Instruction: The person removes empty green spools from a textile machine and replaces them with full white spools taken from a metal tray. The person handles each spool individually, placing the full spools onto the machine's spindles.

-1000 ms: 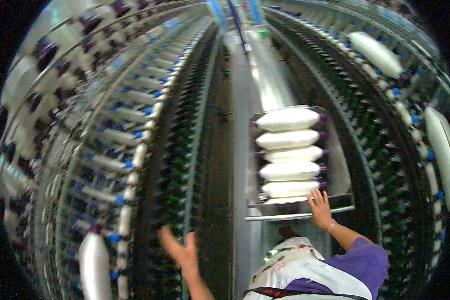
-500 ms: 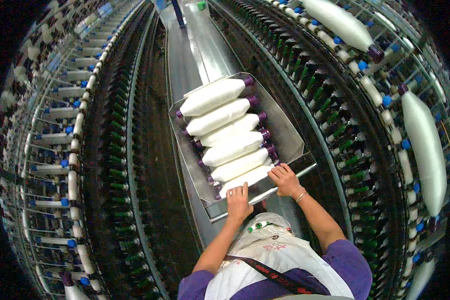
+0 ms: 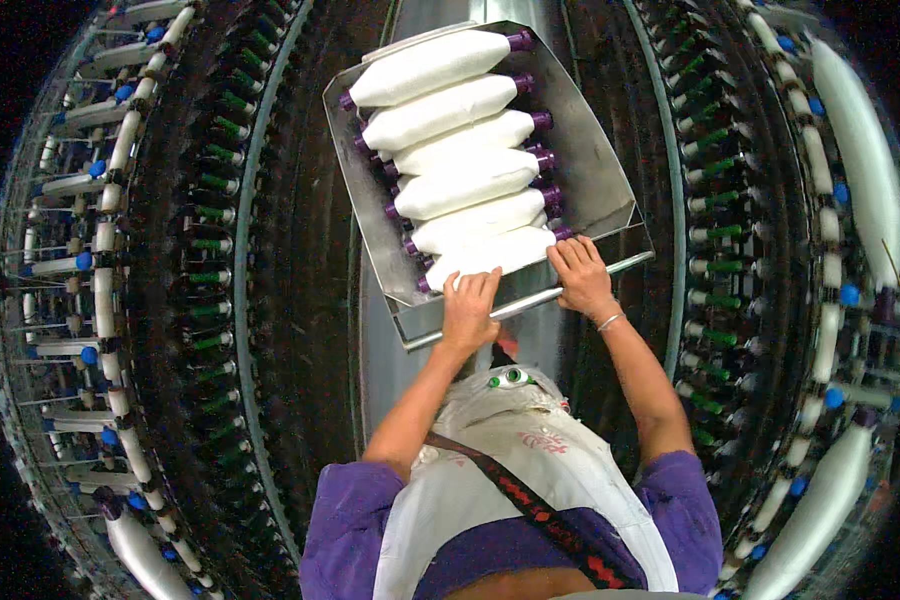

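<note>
A metal cart tray point(image 3: 605, 190) sits in the aisle ahead of me, loaded with several white yarn bobbins point(image 3: 460, 185) on purple tubes, stacked side by side. My left hand point(image 3: 468, 310) lies on the tray's near rail, fingers over the nearest bobbin's edge. Resting on the same rail to the right, beside the last bobbin's purple end, is my right hand point(image 3: 580, 277), a thin bangle on its wrist. I wear a purple shirt and a white apron with a dark strap.
Spinning machine frames run along both sides of the narrow aisle: the left frame point(image 3: 110, 260) has white rollers with blue caps and green spindles, the right frame point(image 3: 730, 230) green spindles. Large white bobbins point(image 3: 860, 150) hang at the far right, and another full bobbin point(image 3: 140, 555) at lower left.
A second ago my left hand was low and apart from the cart; it came up to the rail beside the right. The cart now appears nearer and higher in view.
</note>
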The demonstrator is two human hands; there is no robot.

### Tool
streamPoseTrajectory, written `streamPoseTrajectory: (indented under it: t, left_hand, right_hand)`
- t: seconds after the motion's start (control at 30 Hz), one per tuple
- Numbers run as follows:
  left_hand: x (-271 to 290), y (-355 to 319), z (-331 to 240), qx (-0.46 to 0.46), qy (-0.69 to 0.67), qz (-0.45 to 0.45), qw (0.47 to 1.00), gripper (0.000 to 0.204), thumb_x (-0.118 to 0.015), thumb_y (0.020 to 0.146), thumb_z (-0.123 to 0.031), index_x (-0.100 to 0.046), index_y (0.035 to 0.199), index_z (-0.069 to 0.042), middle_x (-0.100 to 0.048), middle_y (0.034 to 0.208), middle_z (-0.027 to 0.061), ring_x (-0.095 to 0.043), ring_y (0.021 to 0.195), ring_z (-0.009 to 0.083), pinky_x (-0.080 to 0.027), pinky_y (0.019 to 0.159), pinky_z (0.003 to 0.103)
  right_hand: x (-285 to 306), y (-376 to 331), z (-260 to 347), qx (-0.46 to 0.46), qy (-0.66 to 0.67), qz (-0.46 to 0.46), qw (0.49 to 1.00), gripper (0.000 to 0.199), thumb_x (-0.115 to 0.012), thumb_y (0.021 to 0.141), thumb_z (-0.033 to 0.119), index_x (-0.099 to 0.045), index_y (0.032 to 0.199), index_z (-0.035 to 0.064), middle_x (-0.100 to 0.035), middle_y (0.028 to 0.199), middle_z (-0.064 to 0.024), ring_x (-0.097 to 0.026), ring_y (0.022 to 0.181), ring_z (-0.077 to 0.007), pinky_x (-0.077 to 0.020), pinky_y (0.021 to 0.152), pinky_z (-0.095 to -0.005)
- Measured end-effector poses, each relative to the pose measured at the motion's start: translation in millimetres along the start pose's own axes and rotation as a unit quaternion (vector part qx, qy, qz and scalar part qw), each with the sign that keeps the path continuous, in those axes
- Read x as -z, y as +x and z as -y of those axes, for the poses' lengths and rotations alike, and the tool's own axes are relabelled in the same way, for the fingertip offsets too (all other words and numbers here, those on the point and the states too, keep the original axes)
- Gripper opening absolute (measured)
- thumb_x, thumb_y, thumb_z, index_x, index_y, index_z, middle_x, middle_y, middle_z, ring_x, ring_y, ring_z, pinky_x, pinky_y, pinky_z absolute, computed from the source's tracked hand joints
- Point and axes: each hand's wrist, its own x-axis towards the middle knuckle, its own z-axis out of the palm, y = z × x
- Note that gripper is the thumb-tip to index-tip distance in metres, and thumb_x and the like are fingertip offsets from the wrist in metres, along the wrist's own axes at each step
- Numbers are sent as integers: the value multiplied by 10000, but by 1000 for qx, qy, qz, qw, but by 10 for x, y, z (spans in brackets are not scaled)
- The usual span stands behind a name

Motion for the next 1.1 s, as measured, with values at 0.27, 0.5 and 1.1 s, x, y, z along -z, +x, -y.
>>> streamPoseTrajectory:
  t: [0.27, 0.5, 1.1]
  left_hand:
    - [338, 497, 459, 6, 16, -11, 1000, 862, -754, 524, -65, -503, 1348, -76, -592, 1135, 103, -547, 1107, 282, -326, 1061, 485]
    - [651, 1052, 1121, -8, 33, 45, 998, 853, -769, 520, -88, -513, 1333, -84, -584, 1122, 88, -550, 1081, 273, -342, 1049, 466]
    - [598, 2210, 1311, 246, -141, -161, 945, 328, -646, 929, -391, -710, 1040, -89, -689, 984, 72, -606, 935, 231, -396, 948, 378]
  right_hand:
    - [5, 693, -23, -28, 11, 65, 997, 820, -800, 470, 131, -526, 1240, 65, -541, 1167, -100, -521, 1152, -278, -349, 1104, -454]
    - [-140, 1455, 64, -94, 49, 94, 990, 796, -828, 603, 282, -514, 1287, 24, -541, 1207, -133, -506, 1179, -321, -339, 1100, -474]
    - [-2981, 3614, -1760, -210, 155, 93, 961, 179, -723, 755, 69, -680, 923, 111, -582, 901, -79, -615, 899, -263, -529, 776, -406]
